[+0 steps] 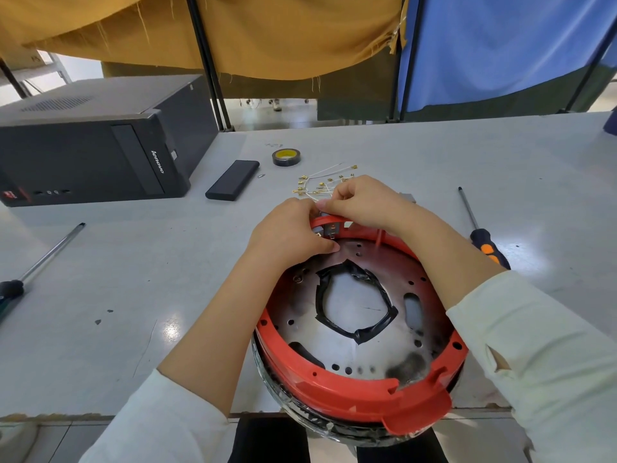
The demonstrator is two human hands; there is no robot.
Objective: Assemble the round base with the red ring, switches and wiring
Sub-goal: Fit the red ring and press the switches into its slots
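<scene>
Hands meeting at far rim of red ring (pixel 354 385) on round base (pixel 367 332). Left hand (pixel 290 232) fingers curled, pinching switch (pixel 329 228). Right hand (pixel 362 200) fingers curled, gripping ring there.

"lenovo" on computer case (pixel 100 142) (sideways)

a pale grey worktable (pixel 434 155) fills most of the view, its surface scuffed and dotted with dark marks, with a bright glare spot of overhead light near the front. behind it hang two cloths on black upright poles (pixel 208 61) — a mustard-yellow cloth (pixel 267 31) with frayed edges on the left, a blue cloth (pixel 500 45) on the right. under their hems a strip of light floor (pixel 267 113) shows. pale floor tiles (pixel 50 436) appear below the table's front edge.
</scene>
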